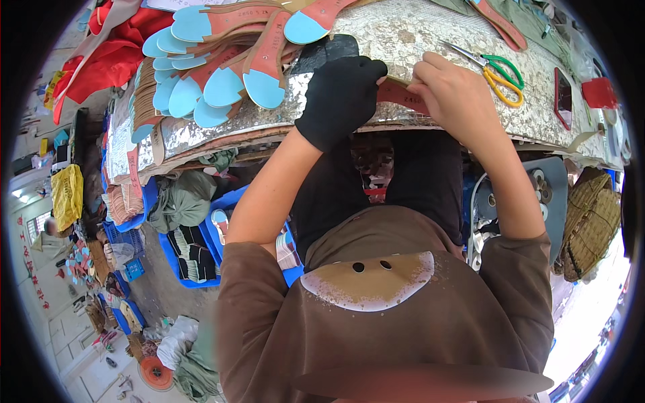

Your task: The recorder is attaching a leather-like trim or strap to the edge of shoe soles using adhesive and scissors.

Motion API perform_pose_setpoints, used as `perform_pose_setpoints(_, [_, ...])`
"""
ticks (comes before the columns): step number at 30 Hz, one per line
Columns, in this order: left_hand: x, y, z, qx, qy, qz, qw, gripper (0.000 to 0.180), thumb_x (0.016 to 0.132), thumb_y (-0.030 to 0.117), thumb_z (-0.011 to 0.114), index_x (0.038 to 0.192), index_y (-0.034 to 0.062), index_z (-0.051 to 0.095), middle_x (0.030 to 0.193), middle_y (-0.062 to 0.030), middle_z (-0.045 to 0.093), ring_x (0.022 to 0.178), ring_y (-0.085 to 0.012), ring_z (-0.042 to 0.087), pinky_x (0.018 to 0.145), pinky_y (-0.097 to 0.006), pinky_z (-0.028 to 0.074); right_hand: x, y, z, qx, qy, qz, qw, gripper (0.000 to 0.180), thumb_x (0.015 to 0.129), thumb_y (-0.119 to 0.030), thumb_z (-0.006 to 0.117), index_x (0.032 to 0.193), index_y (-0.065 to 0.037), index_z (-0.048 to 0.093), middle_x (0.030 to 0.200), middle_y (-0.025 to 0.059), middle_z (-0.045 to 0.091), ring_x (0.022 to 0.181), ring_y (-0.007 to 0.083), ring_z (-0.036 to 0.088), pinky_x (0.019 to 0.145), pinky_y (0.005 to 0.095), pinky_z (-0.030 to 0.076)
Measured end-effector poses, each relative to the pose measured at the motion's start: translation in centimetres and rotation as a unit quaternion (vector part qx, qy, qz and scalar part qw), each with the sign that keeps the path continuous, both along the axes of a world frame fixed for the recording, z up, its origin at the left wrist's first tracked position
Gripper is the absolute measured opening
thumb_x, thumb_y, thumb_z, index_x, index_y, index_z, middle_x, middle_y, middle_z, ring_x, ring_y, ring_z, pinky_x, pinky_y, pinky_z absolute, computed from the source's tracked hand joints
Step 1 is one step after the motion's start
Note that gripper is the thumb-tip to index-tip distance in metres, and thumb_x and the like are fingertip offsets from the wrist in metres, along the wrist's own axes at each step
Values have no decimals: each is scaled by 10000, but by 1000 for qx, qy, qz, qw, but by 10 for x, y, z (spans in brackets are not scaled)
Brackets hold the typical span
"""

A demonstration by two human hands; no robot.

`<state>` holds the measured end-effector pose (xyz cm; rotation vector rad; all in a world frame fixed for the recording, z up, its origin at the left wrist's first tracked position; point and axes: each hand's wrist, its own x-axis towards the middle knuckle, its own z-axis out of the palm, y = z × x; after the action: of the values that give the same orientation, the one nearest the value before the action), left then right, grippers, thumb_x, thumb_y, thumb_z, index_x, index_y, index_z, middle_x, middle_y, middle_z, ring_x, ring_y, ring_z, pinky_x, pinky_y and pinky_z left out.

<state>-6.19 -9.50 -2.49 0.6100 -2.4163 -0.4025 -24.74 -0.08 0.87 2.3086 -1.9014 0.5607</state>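
Note:
Between my hands, at the near edge of the bench, is a red shoe insole [403, 99], partly covered by fingers. My left hand [341, 97], in a black glove, is closed round one end of it. The bare fingers of my right hand [451, 97] are curled and pinch the other side. Just beyond the glove lies a flat black piece [327, 52]. To the left is a heap of similar insoles [263, 62], red with light-blue ends and brown edges. Scissors [500, 75] with one green and one yellow handle lie right of my right hand, blades apart.
The worn, whitish bench [403, 30] curves across the top. At its right are a phone [563, 99] and a small red box [599, 93]. Red cloth [107, 50] lies at far left. Blue crates [195, 258] stand below left, a woven basket [591, 225] below right.

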Motion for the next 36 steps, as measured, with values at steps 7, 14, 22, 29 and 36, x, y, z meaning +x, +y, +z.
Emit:
perform_pose_setpoints(7, [-22,10,9,-9,-74,-74,994,167,750,62,598,894,98,673,798,-99,639,768,-325,628,653,-419,488,-7,9,3,-1,19,19,1000,112,823,-111,644,805,-34,564,829,95,569,729,306,632,607,405,499])
perform_pose_setpoints(14, [-26,14,10,-53,-50,-62,995,200,754,62,593,926,121,677,793,-83,626,753,-317,623,634,-422,478,-38,26,1,-1,9,51,999,83,791,-82,641,793,-59,561,821,84,552,722,293,625,591,404,485])
perform_pose_setpoints(22, [-32,31,18,-75,-129,-70,986,159,779,200,669,924,133,669,775,-58,547,764,-255,577,643,-375,440,-46,36,-26,-34,-58,77,995,113,837,-130,665,872,-42,603,804,95,506,701,302,585,586,403,462])
perform_pose_setpoints(29, [-63,31,16,-68,-280,-112,951,170,760,268,653,808,106,673,756,-110,637,717,-316,642,598,-450,484,-47,45,-25,-20,-286,35,957,215,838,-225,705,829,-40,596,804,103,565,670,297,583,574,382,448])
perform_pose_setpoints(36, [-7,47,41,54,-193,-142,969,248,841,303,662,887,59,663,734,-137,597,712,-332,608,620,-428,452,-55,70,-14,154,-455,-33,877,414,839,-272,758,642,-15,499,554,-14,356,560,82,314,499,278,263])
